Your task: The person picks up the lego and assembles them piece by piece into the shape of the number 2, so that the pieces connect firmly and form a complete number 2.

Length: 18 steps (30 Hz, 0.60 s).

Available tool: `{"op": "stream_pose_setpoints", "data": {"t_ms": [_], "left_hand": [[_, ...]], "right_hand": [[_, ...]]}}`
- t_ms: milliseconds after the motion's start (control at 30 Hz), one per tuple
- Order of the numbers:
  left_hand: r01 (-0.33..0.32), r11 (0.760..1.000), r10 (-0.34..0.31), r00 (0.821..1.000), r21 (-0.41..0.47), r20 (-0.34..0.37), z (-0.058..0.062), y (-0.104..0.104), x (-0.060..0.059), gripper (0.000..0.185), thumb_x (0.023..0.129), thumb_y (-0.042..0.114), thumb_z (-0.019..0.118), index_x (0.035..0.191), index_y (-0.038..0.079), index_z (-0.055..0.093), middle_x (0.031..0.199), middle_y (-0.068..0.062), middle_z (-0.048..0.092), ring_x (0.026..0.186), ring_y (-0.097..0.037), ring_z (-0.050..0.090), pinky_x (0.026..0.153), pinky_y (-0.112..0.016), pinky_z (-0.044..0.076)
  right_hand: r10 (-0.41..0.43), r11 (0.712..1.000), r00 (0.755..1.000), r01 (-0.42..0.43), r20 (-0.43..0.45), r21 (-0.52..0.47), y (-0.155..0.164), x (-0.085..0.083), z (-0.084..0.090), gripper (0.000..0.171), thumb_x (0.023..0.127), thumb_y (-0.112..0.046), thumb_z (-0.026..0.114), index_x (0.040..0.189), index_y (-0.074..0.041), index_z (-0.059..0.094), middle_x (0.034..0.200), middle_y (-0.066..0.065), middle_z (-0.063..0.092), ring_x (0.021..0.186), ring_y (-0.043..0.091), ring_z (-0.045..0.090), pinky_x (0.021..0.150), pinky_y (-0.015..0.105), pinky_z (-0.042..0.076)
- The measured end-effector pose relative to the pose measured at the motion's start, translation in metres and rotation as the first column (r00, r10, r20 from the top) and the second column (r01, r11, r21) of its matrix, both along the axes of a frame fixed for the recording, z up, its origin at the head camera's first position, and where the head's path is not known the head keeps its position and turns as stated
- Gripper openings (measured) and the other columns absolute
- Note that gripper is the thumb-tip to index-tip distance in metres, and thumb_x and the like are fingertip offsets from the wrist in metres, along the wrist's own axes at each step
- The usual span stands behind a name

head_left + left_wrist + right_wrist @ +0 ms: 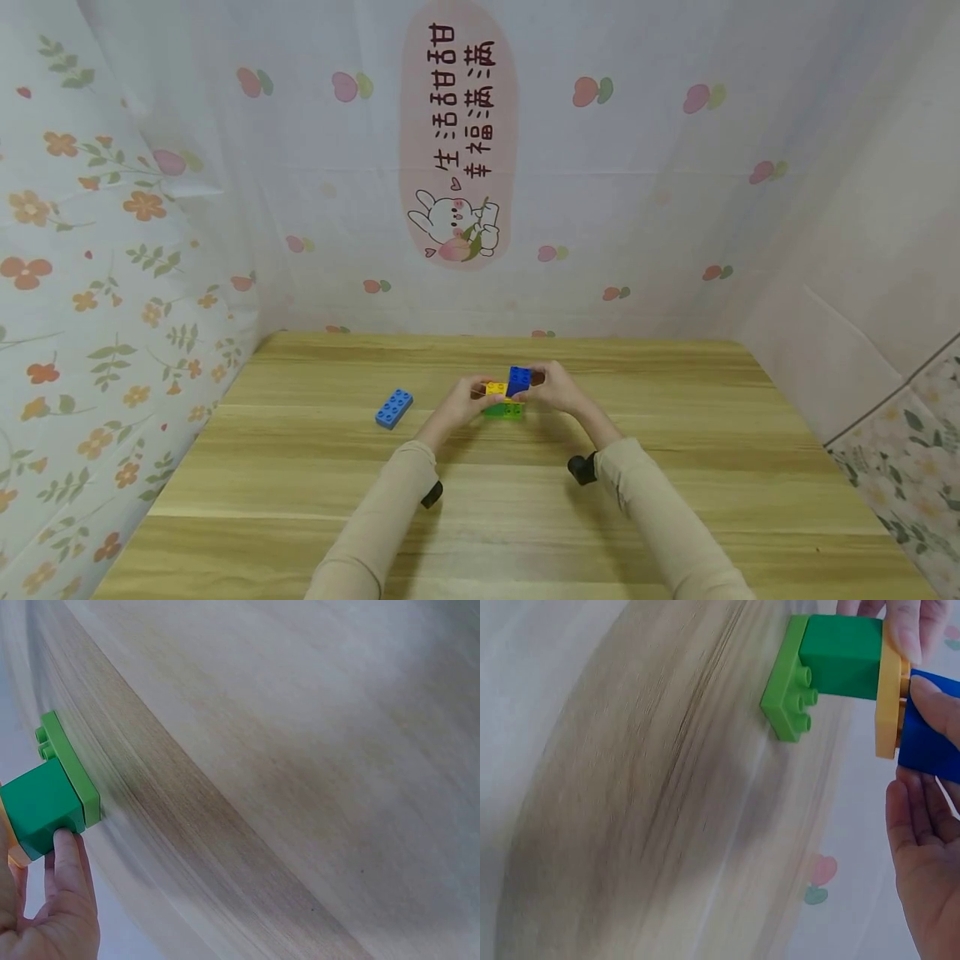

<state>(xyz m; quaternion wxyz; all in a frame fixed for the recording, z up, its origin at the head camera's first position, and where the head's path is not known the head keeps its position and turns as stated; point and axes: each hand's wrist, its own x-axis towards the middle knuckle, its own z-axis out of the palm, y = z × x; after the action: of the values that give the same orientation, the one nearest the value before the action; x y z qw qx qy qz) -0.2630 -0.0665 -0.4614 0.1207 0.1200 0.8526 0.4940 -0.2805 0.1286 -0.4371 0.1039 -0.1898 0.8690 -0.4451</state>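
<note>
So the biggest thing here is the wooden table (675, 500), boxed in on three sides by a floral plastic sheet (112, 250) that has a pink bunny sticker (457, 225) on the back wall. Both arms in beige sleeves (375, 533) come in from the bottom and meet around the middle of the table.

Between the hands there's a little brick stack (504, 402) standing on the tabletop: a flat light green plate (784, 682) at the bottom, a darker green block (840, 656) on that, then a thin yellow plate (889, 705). The right hand (558, 389) has its thumb and fingers pinching a dark blue brick (518, 380), which sits right against the top of the yellow plate, toward the right side. The left hand (461, 402) is steadying the stack from the other side, fingers curled in around it, one fingertip (66, 851) pressed on the darker green block.

Off to the left, well apart from all that, a light blue brick (393, 408) lies flat on the table, nobody touching it
</note>
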Motion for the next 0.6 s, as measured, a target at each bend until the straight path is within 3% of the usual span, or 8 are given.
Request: {"op": "stream_pose_setpoints", "data": {"t_ms": [167,433,600], "left_hand": [[0.008,1.000,-0.008,1.000,0.001,0.002,-0.001,0.001,0.000,0.044,0.091,0.026,0.056,0.127,0.002,0.051,0.117,-0.016,0.059,0.110,-0.031,0.054,0.092,-0.041,0.047],[-0.012,1.000,0.012,1.000,-0.009,0.006,-0.002,0.001,0.000,0.042,0.090,0.027,0.056,0.126,0.005,0.052,0.114,-0.015,0.060,0.108,-0.028,0.055,0.090,-0.039,0.048],[0.009,1.000,-0.009,1.000,-0.025,0.002,-0.002,-0.002,0.000,0.043,0.091,0.028,0.056,0.127,0.005,0.052,0.115,-0.013,0.060,0.109,-0.027,0.055,0.091,-0.038,0.048]], "right_hand": [[0.050,0.998,0.998,-0.051,0.045,0.020,0.002,-0.004,0.003,0.036,0.076,-0.009,0.073,0.108,0.005,0.062,0.089,0.014,0.066,0.073,0.012,0.058,0.068,0.027,0.051],[0.090,0.990,0.996,-0.092,0.020,0.109,0.000,-0.008,0.009,0.044,0.075,-0.009,0.073,0.113,0.007,0.059,0.092,0.015,0.066,0.077,0.016,0.060,0.071,0.029,0.052],[0.078,0.988,0.997,-0.081,0.027,0.134,-0.003,-0.008,0.011,0.041,0.074,-0.007,0.074,0.110,0.007,0.061,0.087,0.013,0.064,0.073,0.016,0.055,0.064,0.025,0.049]]}}
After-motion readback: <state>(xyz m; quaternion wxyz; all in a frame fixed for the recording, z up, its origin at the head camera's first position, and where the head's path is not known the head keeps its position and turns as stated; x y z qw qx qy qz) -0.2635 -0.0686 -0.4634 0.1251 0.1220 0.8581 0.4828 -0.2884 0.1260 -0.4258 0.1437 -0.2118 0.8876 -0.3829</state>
